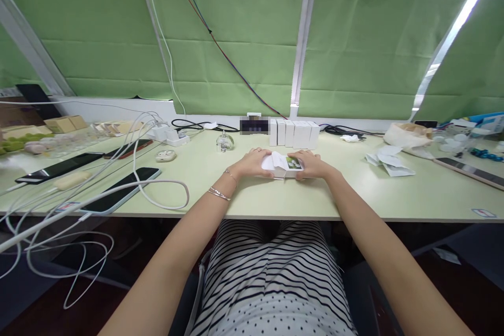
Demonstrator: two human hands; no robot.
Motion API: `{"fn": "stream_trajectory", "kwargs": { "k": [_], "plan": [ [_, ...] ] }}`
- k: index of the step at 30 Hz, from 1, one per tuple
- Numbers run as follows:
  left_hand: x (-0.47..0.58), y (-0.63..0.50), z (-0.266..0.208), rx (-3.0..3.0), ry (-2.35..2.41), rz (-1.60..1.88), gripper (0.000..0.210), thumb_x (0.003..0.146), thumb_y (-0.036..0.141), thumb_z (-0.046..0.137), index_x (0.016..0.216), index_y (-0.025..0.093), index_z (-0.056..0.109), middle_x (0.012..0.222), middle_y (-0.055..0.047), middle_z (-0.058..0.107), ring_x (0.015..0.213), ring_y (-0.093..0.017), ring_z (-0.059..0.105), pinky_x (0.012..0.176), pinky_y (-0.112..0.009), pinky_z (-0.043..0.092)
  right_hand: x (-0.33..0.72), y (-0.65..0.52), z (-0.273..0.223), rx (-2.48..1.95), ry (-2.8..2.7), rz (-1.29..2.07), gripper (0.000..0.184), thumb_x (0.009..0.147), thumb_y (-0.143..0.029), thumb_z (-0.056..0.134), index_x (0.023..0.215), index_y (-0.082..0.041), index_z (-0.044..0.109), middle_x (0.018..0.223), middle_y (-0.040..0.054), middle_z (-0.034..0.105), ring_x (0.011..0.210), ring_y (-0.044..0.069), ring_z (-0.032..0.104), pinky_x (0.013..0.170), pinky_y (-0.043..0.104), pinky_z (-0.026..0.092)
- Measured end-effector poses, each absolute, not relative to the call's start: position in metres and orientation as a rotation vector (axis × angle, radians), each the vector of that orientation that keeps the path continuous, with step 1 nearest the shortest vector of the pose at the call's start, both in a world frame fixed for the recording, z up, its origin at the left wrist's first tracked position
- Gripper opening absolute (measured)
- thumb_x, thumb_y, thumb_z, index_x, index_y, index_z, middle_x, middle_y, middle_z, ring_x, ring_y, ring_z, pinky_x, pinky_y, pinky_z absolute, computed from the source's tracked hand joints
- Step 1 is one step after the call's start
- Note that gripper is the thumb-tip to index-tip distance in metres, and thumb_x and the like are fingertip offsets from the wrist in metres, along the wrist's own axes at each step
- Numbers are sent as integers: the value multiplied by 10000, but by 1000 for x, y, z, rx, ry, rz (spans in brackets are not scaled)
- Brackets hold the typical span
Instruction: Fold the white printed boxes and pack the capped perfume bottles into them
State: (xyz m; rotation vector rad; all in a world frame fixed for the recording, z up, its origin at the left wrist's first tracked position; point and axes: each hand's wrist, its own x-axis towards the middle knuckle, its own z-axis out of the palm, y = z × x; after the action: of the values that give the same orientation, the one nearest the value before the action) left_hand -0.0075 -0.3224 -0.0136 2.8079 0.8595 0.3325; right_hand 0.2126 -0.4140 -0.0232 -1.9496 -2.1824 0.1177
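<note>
A small white box point(280, 173) lies on its side near the middle of the desk, between my two hands. My left hand point(255, 163) is closed around its left end, the thumb along the near side. Around the right end, my right hand point(311, 164) grips it in the same way. A white paper piece or flap point(279, 160) stands up from the box; I cannot tell which. Right of it shows a patch with a green and white picture point(293, 163). Just behind stand several upright white boxes point(301, 135) in a row.
Phones point(122, 190) and tangled white cables point(161, 181) cover the left side, beside a white earbud case point(165, 155). A clear glass-like object point(224, 141) stands behind my left hand. White packets point(389, 160) and a cloth bag point(407, 139) lie right. The desk's front edge point(283, 218) is close.
</note>
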Motion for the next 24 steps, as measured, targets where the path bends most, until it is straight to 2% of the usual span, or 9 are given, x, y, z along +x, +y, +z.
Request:
{"fn": "stream_trajectory", "kwargs": {
  "k": [5,12,15,19,22,24],
  "plan": [
    [-6,-324,-15,2771,845,229,820,627,645,612,1288,200,421,1247,-106,501,1211,-313,397,988,-399,366,210,-414,-25,-1942,-2210,145,808,587,-321,627,1356,-247,392,1360,103,447,1244,356,349,939,502,331],
    [-7,-316,-22,2737,836,117,933,596,676,603,1353,189,359,1326,-133,463,1233,-334,384,981,-416,368,218,-412,-26,-1997,-2179,190,782,620,-342,629,1362,-283,388,1376,79,451,1249,338,371,944,488,358],
    [-9,-312,-23,2727,872,110,976,586,669,606,1383,183,319,1370,-152,420,1256,-354,354,999,-456,344,228,-410,-30,-2097,-2066,141,735,623,-291,623,1331,-274,427,1371,118,451,1249,382,361,933,564,339],
    [-11,-309,-23,2714,909,104,1015,583,703,588,1400,177,293,1415,-172,351,1289,-369,307,1026,-481,312,242,-409,-33,-2147,-1917,44,579,686,-214,545,1260,-260,495,1337,154,474,1265,413,331,929,676,269],
    [-11,-309,-22,2708,898,95,1019,612,713,562,1418,166,262,1460,-169,280,1326,-358,266,1067,-452,269,238,-409,-31,-2007,-1925,-22,549,708,-164,507,1253,-237,498,1345,129,463,1303,373,293,1004,620,248],
    [-11,-310,-20,2703,880,74,1043,589,688,605,1424,173,253,1470,-162,273,1335,-354,260,1076,-438,263,227,-408,-28,-1859,-1969,-32,536,745,-144,459,1277,-209,467,1349,114,453,1288,311,341,1033,520,295]
  ]
}}
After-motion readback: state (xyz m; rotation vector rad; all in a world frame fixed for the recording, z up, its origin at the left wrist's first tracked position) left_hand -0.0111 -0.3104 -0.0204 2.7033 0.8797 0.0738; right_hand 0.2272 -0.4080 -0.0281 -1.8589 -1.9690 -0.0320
